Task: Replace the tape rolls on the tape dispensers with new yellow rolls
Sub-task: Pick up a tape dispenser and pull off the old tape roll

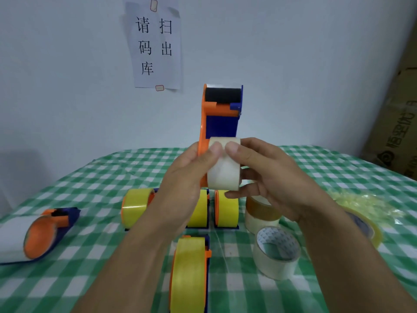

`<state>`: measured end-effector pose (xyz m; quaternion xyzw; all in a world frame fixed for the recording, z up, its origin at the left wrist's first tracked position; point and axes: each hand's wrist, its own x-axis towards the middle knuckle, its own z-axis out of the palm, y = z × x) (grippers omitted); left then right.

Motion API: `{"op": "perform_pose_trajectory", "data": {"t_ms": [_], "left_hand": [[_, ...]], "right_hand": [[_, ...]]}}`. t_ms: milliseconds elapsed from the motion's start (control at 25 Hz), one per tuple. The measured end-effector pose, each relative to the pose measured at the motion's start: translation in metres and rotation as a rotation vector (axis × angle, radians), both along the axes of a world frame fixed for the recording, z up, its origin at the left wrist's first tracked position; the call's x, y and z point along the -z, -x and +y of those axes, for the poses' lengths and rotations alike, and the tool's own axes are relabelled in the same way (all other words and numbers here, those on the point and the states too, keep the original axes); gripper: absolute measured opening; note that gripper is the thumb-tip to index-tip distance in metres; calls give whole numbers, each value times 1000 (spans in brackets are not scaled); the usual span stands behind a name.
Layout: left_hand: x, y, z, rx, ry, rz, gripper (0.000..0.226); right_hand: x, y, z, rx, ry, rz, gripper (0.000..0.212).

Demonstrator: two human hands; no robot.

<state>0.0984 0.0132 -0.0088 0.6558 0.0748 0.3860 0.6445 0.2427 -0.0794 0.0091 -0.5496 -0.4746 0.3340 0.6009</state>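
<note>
**Item:** pale tape roll (223,170), seated on held dispenser (222,114). Dispenser upright above the checked surface (101,177), black roller end uppermost.

**Left hand** (191,170): clasping the roll and the orange side plate from the left, thumb pressed on the roll's outer face.

**Right hand** (268,177): grasping the roll from the right, thumb on its face, fingers curled beneath and behind.

**Position:** between the two hands, touching both.

**Axis:** horizontal, running left to right across the view. Orange plate closes the left side, so probable exit is toward the right hand. Hub fit not visible.

**Step, as judged:** removal of the pale roll, not yet off.

**Below, on the surface:**
- loaded dispensers (189,272), four, wearing yellow rolls
- sideways dispenser (48,233) at left, roll not discernible
- loose pale rolls (276,251) under the right wrist
- yellowish roll (372,231) farther right, partly hidden by the forearm
</note>
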Motion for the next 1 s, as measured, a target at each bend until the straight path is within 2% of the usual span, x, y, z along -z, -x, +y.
{"op": "perform_pose_trajectory", "data": {"t_ms": [120, 280, 400, 520, 560, 680, 800, 880, 1000], "left_hand": [[0, -5, -5, -145, 43, -8, 30], [2, -12, -10, -226, 57, 11, 30], [2, -14, -10, -266, 113, 42, 31], [1, -13, -6, -328, 158, 50, 31], [0, -11, -5, -344, 151, 51, 32], [-3, -8, -6, -344, 93, 61, 34], [-3, -10, -8, -345, 83, 64, 34], [-2, -11, -9, -349, 101, 79, 34], [-3, -8, -6, -349, 100, 76, 35]], "right_hand": [[5, 0, 5, -8, -16, 41, 54], [10, -9, 11, -54, -52, 96, 50], [15, -16, 12, -67, -79, 26, 57], [15, -20, 10, -29, -141, -174, 70], [14, -21, 9, -16, -163, -172, 69], [12, -21, 8, -24, -170, -72, 62], [12, -19, 8, -12, -62, 0, 46], [12, -17, 9, 45, 16, 29, 35], [8, -19, 7, 174, 54, 69, 33]]}}
